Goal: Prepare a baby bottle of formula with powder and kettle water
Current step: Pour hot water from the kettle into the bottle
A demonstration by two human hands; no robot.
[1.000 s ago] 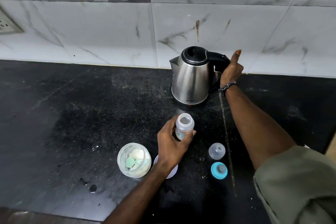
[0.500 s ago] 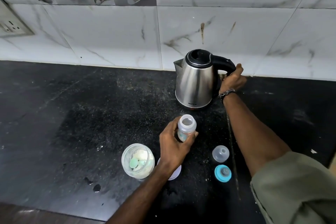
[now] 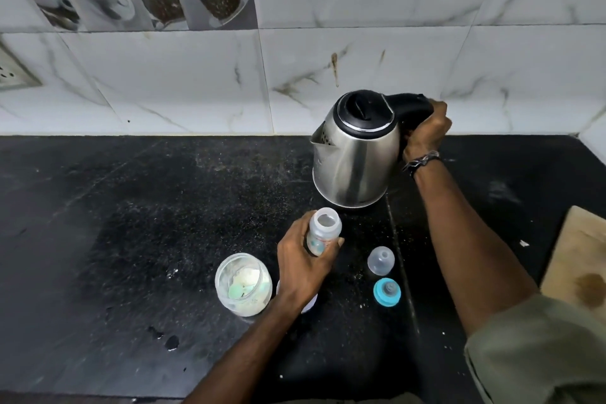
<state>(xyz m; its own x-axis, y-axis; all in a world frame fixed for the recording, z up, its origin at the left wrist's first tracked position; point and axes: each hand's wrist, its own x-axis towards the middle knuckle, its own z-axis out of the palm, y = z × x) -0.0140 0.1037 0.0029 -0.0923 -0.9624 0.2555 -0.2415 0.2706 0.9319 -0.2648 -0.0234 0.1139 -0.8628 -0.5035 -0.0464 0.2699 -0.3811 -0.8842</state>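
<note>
the right hand [image 3: 426, 133] now has its fingers wrapped tight round the black handle [image 3: 408, 105] of the steel kettle [image 3: 352, 154]; a second ago that hand was only arriving there with the thumb stuck up. the kettle has since tipped a little toward its spout, and its base looks to be leaving the black counter [image 3: 131, 223], though i can't be sure it's clear. the left hand [image 3: 303, 264] keeps its fingers and thumb curled round the open baby bottle [image 3: 323, 233], upright just in front of the kettle. so pouring looks next. the powder jar [image 3: 243, 284] stands open just left of that wrist; the clear cap [image 3: 380, 260] and blue teat ring [image 3: 387, 292] lie to the right, apart from the bottle.
</note>
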